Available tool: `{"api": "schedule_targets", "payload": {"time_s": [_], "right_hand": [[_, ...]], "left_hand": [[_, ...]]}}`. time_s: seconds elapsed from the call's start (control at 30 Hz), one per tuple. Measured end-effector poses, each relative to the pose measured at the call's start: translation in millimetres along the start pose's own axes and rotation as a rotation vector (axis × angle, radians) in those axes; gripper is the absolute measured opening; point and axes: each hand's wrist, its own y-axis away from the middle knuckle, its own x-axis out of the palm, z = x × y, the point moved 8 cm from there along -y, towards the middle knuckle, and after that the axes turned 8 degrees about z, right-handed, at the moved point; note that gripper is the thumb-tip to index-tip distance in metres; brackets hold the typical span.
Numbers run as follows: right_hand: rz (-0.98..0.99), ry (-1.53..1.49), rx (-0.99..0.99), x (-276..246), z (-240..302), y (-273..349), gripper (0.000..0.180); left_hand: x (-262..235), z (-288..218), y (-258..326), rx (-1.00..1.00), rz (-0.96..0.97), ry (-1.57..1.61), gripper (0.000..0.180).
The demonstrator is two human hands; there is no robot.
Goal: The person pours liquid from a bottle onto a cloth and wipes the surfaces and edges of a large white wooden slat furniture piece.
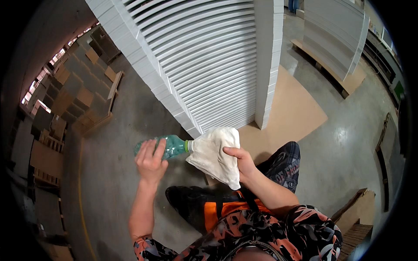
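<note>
Concrete workshop floor (130, 126) seen from above, with stacked white louvred panels (204, 56) standing on a brown board sheet (296, 113). At centre, a green plastic bottle (167, 147) lies nearly level in mid-air above the floor, its neck pointing right and pressed into a white cloth (215, 156). The left hand (151, 163) grasps the bottle's body, fingers curled over its top. The right hand (241, 163) grips the cloth, thumb over its upper fold, bunching it against the bottle mouth; the loose end of the cloth hangs down beside the wrist. Near the viewer, below both hands, sit a black shoe (187, 204) and an orange-and-black garment or bag (226, 211); patterned sleeves in orange and black cover the upper arms. Left, stacks of brown boards on wooden pallets (78, 87) line the wall. Far right, a second stack of white panels (335, 35) rests on another board, well apart from the hands.
</note>
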Motion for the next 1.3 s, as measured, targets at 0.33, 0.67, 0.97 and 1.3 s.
{"api": "schedule_targets", "payload": {"time_s": [0.33,0.67,0.97,1.3], "right_hand": [[0.05,-0.05,0.102,10.9,-13.4,-2.8,0.058],[0.044,-0.062,0.102,15.8,-11.2,2.3,0.058],[-0.007,-0.146,0.113,17.1,-11.0,9.0,0.057],[0.021,0.85,-0.627,138.2,241.5,-2.7,0.052]], "left_hand": [[-27.7,-20.6,-41.6,0.168,0.035,-0.175,0.052],[-34.1,-27.2,-54.1,0.263,-0.014,-0.252,0.048],[14.7,-11.3,-9.7,-0.259,0.043,0.311,0.051],[139.8,-9.8,140.5,-1.011,0.096,1.241,0.041]]}}
